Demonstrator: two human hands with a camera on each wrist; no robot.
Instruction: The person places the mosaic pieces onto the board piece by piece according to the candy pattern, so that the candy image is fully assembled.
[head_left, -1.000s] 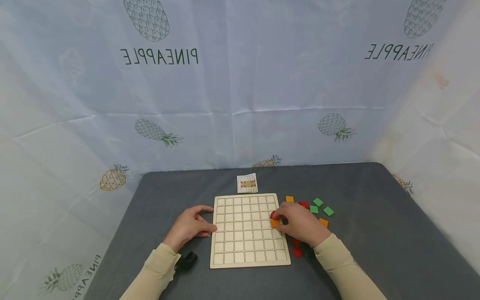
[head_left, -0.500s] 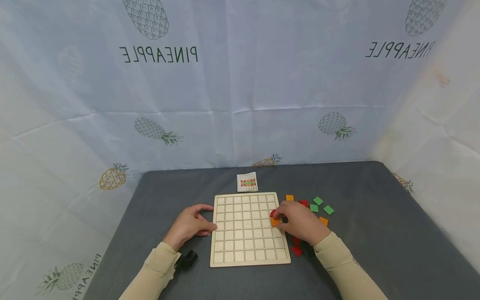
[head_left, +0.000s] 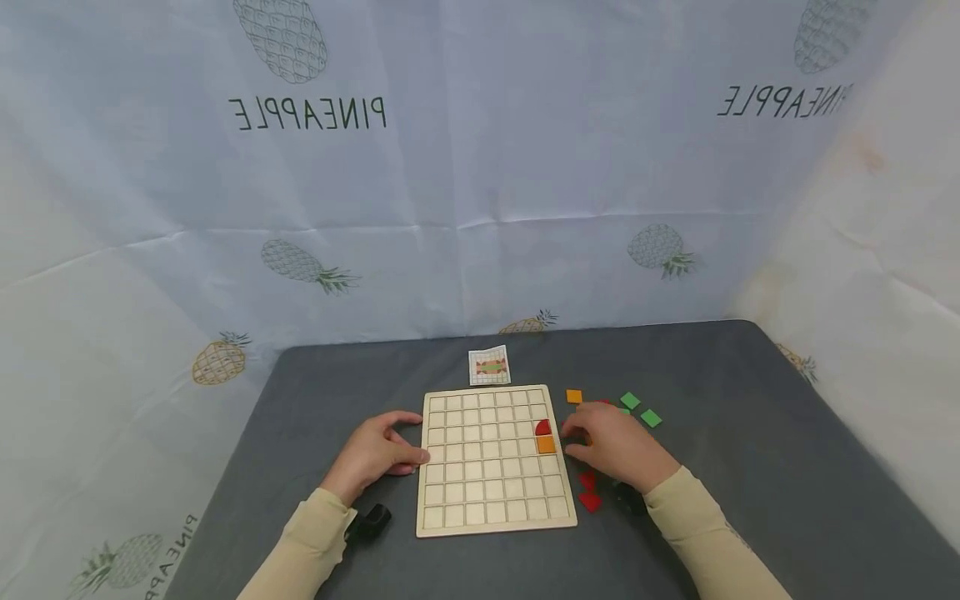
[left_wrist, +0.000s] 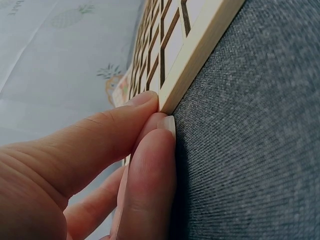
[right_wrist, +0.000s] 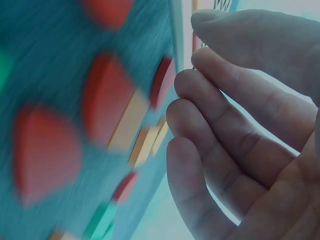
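Squarish grid board (head_left: 487, 472), sides running forward, left hand (head_left: 372, 451) pinching its edge, right hand (head_left: 621, 444) relaxed, seemingly empty

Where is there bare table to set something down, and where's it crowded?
Bare table lies right of the green tiles, out to the right edge; left of the card, beyond the left hand; and nearer than the board, between the sleeves. It's crowded right of the board, where loose pieces lie around the right hand.
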